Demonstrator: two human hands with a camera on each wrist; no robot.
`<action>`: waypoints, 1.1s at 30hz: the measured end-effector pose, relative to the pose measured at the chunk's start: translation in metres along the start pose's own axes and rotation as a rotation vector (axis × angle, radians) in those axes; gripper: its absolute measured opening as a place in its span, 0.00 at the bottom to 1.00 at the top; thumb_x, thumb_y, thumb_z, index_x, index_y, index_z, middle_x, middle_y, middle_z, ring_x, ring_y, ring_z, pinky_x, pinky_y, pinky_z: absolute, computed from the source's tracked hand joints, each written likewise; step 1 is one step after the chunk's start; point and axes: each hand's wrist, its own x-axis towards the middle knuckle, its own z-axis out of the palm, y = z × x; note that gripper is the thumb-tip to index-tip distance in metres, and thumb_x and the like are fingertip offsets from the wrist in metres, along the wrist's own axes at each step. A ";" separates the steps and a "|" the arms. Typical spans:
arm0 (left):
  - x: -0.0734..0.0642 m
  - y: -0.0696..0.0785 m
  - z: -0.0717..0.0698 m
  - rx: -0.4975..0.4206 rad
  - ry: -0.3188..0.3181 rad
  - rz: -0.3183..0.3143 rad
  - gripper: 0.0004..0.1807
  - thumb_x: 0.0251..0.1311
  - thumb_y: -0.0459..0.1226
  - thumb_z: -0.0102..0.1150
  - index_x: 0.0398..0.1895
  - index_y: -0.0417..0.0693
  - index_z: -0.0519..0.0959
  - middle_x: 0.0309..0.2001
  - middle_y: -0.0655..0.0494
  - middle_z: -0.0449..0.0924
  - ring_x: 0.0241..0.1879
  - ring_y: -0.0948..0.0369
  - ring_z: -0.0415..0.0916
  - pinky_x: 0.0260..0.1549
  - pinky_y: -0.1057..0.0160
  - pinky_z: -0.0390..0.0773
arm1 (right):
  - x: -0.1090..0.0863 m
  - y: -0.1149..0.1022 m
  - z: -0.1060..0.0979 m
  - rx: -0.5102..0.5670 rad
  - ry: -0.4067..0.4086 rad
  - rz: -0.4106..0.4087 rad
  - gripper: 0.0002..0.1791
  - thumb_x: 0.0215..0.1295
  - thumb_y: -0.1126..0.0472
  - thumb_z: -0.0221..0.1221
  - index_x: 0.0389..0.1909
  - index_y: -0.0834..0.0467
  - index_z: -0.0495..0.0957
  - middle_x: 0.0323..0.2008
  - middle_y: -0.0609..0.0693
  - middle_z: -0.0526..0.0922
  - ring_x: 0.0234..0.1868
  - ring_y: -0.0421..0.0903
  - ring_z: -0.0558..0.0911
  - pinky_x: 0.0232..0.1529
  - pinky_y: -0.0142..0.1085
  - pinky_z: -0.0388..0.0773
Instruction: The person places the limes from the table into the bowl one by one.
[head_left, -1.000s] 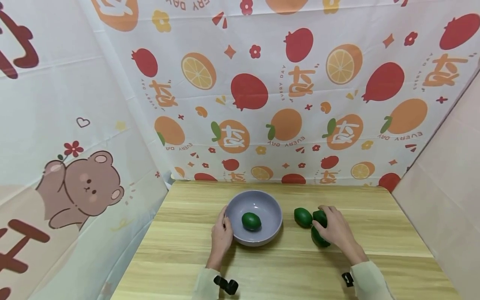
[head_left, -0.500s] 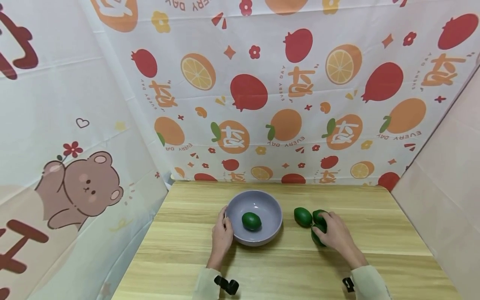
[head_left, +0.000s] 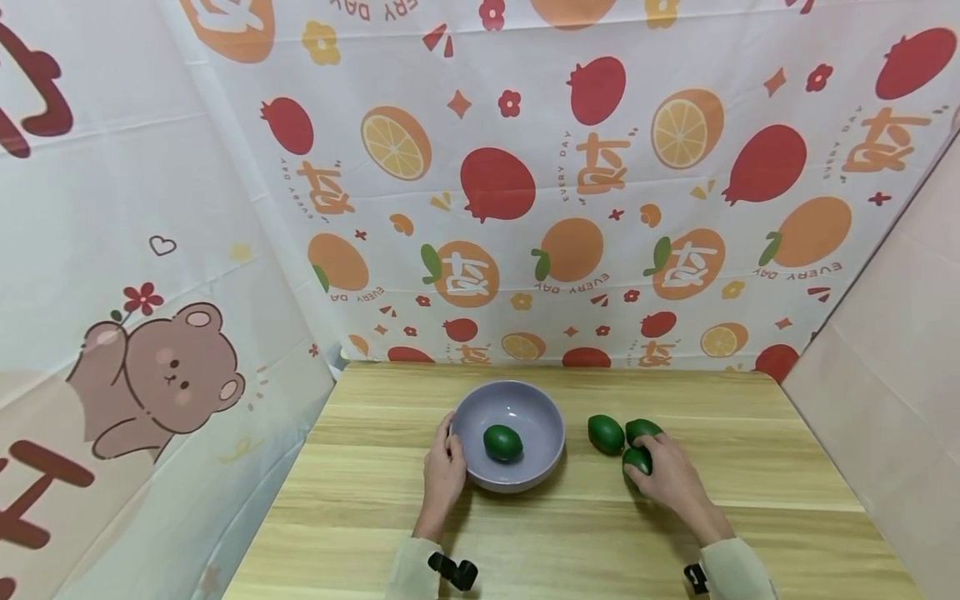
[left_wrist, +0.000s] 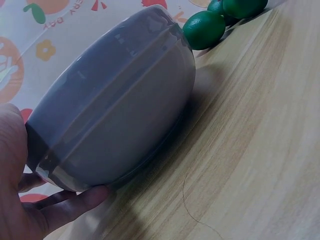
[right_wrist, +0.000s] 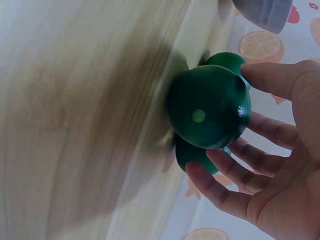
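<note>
A greyish-purple bowl (head_left: pixel 551 450) stands on the table with one green lime (head_left: pixel 502 442) inside. My left hand (head_left: pixel 444 477) grips the bowl's left side; in the left wrist view, fingertips (left_wrist: pixel 92 196) touch low on its wall. To the right lie three more dark green limes, close together. My right hand (head_left: pixel 671 479) holds the front lime (head_left: pixel 637 460), thumb on its left and fingers bent around it, partly hiding it. In the right wrist view this lime (right_wrist: pixel 207 107) covers parts of the other two. Behind it sits another lime (head_left: pixel 642 429); the third lime (head_left: pixel 606 434) is nearer the bowl.
The light wooden table (head_left: pixel 360 492) meets a fruit-print cloth (head_left: pixel 555 183) at its back edge. A bear-print cloth (head_left: pixel 180 375) hangs at the left, and a pale cloth (head_left: pixel 877 375) at the right. Dark camera mounts (head_left: pixel 453 572) sit at both wrists.
My right hand has shifted from over the rear lime toward the front one, uncovering the rear lime. The left hand and the bowl have stayed in place.
</note>
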 end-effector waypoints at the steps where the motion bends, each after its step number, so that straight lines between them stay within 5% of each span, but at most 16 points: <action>1: 0.000 0.000 0.000 0.000 -0.003 -0.003 0.25 0.77 0.36 0.44 0.75 0.52 0.66 0.61 0.39 0.80 0.54 0.51 0.80 0.54 0.51 0.81 | -0.001 0.000 0.000 -0.001 -0.005 0.000 0.25 0.59 0.57 0.71 0.54 0.64 0.80 0.49 0.62 0.82 0.44 0.54 0.81 0.38 0.46 0.81; 5: 0.000 0.000 0.000 -0.001 -0.006 -0.014 0.26 0.76 0.35 0.45 0.75 0.53 0.66 0.34 0.46 0.80 0.34 0.59 0.77 0.36 0.64 0.77 | -0.002 0.000 0.003 -0.004 -0.008 0.000 0.25 0.59 0.57 0.71 0.55 0.64 0.80 0.49 0.62 0.82 0.45 0.54 0.81 0.38 0.46 0.80; 7: 0.001 0.000 0.000 -0.003 -0.010 -0.023 0.26 0.76 0.35 0.45 0.76 0.55 0.66 0.24 0.52 0.69 0.27 0.61 0.71 0.30 0.67 0.72 | -0.002 0.000 0.005 -0.006 -0.005 -0.006 0.26 0.58 0.57 0.71 0.55 0.64 0.80 0.50 0.63 0.81 0.45 0.55 0.81 0.39 0.48 0.81; 21: 0.000 0.001 -0.001 0.002 0.005 -0.015 0.26 0.76 0.35 0.45 0.75 0.54 0.67 0.22 0.57 0.64 0.26 0.62 0.69 0.32 0.67 0.71 | -0.004 -0.003 0.010 -0.015 -0.017 -0.018 0.28 0.57 0.58 0.72 0.57 0.63 0.79 0.56 0.66 0.79 0.55 0.64 0.81 0.50 0.61 0.81; 26: 0.000 0.000 -0.001 0.005 0.017 -0.003 0.25 0.76 0.35 0.45 0.75 0.54 0.67 0.26 0.48 0.74 0.28 0.60 0.72 0.33 0.66 0.73 | -0.005 -0.003 0.009 -0.005 -0.009 -0.015 0.27 0.57 0.59 0.71 0.57 0.63 0.79 0.55 0.65 0.80 0.53 0.62 0.81 0.49 0.60 0.81; 29: -0.001 -0.001 -0.001 0.005 0.018 0.003 0.25 0.76 0.35 0.45 0.75 0.54 0.67 0.42 0.39 0.85 0.35 0.58 0.78 0.36 0.63 0.76 | -0.004 -0.003 0.010 0.000 -0.003 -0.017 0.27 0.57 0.59 0.72 0.57 0.63 0.79 0.54 0.64 0.80 0.52 0.61 0.82 0.49 0.59 0.81; 33: -0.002 -0.001 -0.001 -0.006 0.014 0.001 0.25 0.77 0.36 0.45 0.75 0.54 0.67 0.63 0.39 0.80 0.49 0.53 0.82 0.45 0.56 0.81 | -0.004 -0.002 0.010 0.014 -0.001 -0.013 0.27 0.57 0.59 0.71 0.57 0.63 0.79 0.54 0.63 0.80 0.51 0.60 0.82 0.49 0.58 0.81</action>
